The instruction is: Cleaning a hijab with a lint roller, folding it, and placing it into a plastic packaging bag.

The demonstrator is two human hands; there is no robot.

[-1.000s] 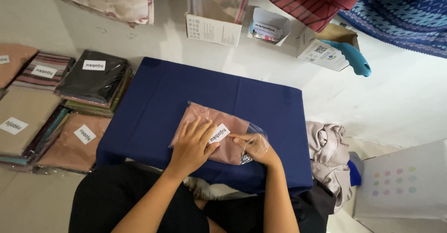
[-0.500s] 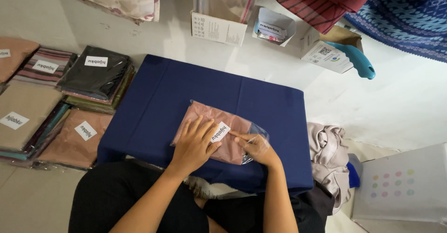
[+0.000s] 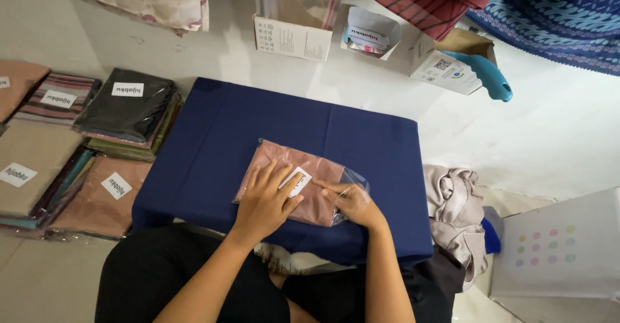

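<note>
A folded dusty-pink cloth in a clear plastic bag with a white label lies on the near part of a low table covered in dark blue fabric. My left hand lies flat on the bag, fingers spread, pressing it down. At the bag's right end my right hand pinches the open plastic edge with its fingertips. Both forearms reach in from the bottom of the view.
Stacks of bagged folded cloths in black, brown and striped colours lie on the floor at left. Beyond the table stand small cardboard boxes and a blue handled tool. A crumpled beige cloth and a white box sit at right.
Both hands stay on the bag; the right fingers have shifted slightly along the bag's right edge. The camera view has drifted a little.
</note>
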